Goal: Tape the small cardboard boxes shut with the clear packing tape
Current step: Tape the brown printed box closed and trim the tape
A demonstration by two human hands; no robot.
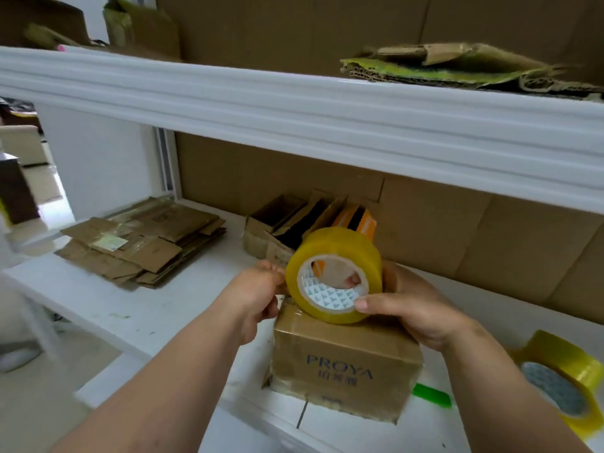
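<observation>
Cardboard is the material of the small box (346, 361), which is seen on the white table (157, 308) at about 5 o'clock from the frame's centre, its printed side facing the camera. A roll of clear, yellowish tape (333, 273) is held upright on the box's top, touching its far left corner region. The right hand (411, 308) is clamped on the roll, thumb on the near rim and a fingertip visible through the core. The left hand (261, 286) is at the roll's 9 o'clock edge, fingers curled against it; whether a free tape end is pinched cannot be told.

Judged step: finding and lifting the tape end before the top seam is covered. For a good result, the end should be peeled cleanly, stuck down on the far side wall, then drawn along the seam under steady tension and pressed flat.

Also noted: a second tape roll (565, 384) at 4 o'clock, a green item (431, 395) beside the box, flattened cardboard (140, 243) at 9 o'clock, open boxes (294, 223) at 12 o'clock behind the roll.
</observation>
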